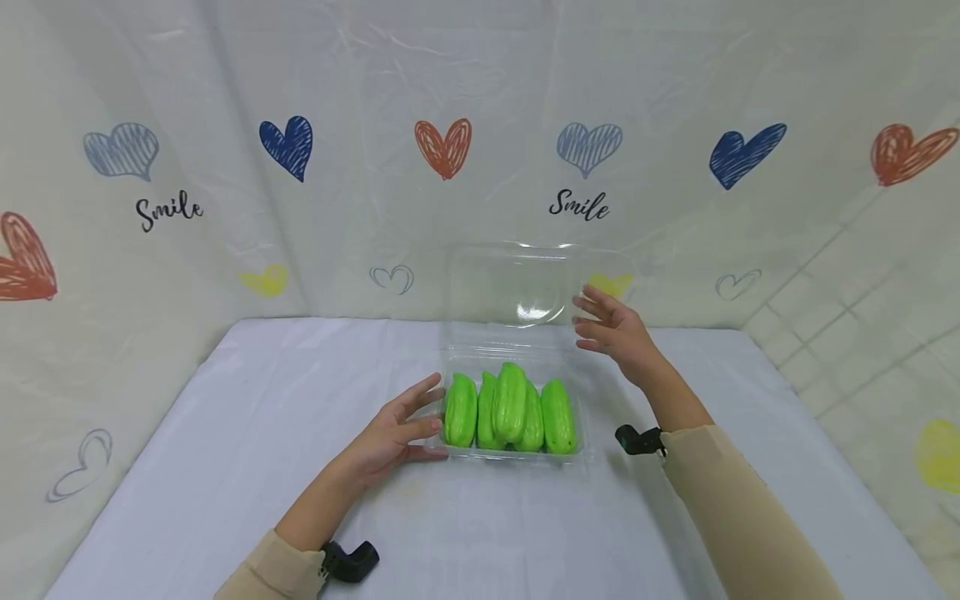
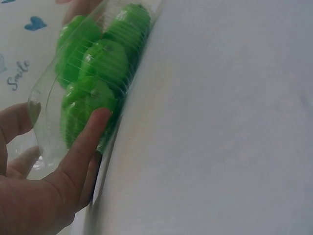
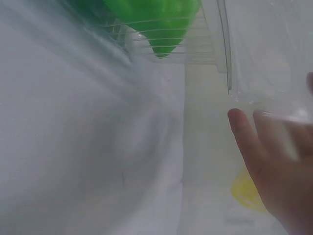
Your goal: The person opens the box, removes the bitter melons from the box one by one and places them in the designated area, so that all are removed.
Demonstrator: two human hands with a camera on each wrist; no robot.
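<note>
A clear plastic clamshell container [image 1: 495, 455] lies on the table with its lid [image 1: 517, 292] raised at the back. Several glossy green, ribbed, gourd-like vegetables [image 1: 512, 404] lie side by side in its base, one on top of the others. At the base's left wall is my left hand [image 1: 393, 433], its fingers spread and touching the plastic. The left wrist view shows one fingertip [image 2: 101, 113] against the wall in front of a green vegetable [image 2: 88, 100]. My right hand [image 1: 611, 329] is at the lid's right edge, fingers extended and apart, fingertips right beside the plastic [image 3: 269, 58].
A white cloth covers the table [image 1: 262, 417]. Behind it hangs a pale sheet [image 1: 495, 67] printed with hearts and the word "Smile". Black wrist cameras sit on the left wrist [image 1: 351, 562] and the right wrist [image 1: 637, 439], by beige sleeves.
</note>
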